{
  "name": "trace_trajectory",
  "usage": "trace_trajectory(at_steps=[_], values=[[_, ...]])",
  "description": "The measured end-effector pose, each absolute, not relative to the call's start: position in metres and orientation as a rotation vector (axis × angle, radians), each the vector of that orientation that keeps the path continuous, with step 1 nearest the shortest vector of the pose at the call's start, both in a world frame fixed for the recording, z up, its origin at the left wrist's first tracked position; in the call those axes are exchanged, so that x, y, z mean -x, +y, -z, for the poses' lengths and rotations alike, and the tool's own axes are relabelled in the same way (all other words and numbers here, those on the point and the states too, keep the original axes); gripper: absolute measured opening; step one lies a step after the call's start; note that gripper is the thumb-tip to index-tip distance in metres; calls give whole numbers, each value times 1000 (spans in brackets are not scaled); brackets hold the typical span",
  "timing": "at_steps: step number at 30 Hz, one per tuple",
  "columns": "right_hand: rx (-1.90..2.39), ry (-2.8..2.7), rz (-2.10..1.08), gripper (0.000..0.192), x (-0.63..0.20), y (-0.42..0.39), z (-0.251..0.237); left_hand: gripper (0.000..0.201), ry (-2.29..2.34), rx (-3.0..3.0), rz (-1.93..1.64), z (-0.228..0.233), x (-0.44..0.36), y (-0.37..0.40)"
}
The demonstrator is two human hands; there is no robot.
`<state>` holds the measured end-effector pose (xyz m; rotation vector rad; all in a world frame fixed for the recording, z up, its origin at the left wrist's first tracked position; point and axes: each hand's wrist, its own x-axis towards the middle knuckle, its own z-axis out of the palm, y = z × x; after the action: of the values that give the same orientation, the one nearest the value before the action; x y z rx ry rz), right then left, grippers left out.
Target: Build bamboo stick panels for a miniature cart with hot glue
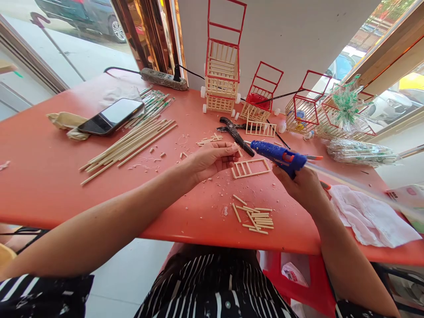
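Observation:
My left hand (212, 162) is closed in a pinch on a short wooden stick (240, 153), most of it hidden by the fingertips. In my right hand (303, 187) is a blue hot glue gun (278, 153), its nozzle pointing left at the pinched stick. I cannot tell whether nozzle and stick touch. Just below them, a small ladder-like stick frame (252, 174) with several crossbars lies flat on the table. Nearer to me is a loose pile of short cut sticks (260, 220). A few more short sticks (209, 140) lie beyond my left hand.
The orange table (185, 216) carries long sticks (132, 148), a phone (112, 115), and black-handled pliers (235, 132). Small stick carts with red handles (222, 66) line the wall. A power strip (164, 79) sits at the back, a white cloth (371, 216) at the right.

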<state>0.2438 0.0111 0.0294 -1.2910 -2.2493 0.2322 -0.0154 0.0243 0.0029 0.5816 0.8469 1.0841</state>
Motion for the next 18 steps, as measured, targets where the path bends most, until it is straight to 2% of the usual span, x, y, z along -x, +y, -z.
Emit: trace_trajectory(at_steps=[2,5,8,12,14,18], values=[[1202,-2277,-99,21,-244,13,-28,22,834,-604,-1072,-2,16,24],[1135,-2288,77,30,-252,19,-31,22,832,-621,-1063,-2,16,24],[1263,-2220,201,32,-271,28,-40,23,840,-634,-1051,-1,16,23],[1687,-2136,177,32,-309,40,-54,24,818,-680,-1031,1,17,23],[1884,-2085,128,23,-327,45,-57,27,808,-701,-1028,4,19,24],[2096,-2065,-14,20,-351,52,-55,31,783,-745,-1022,8,21,24]])
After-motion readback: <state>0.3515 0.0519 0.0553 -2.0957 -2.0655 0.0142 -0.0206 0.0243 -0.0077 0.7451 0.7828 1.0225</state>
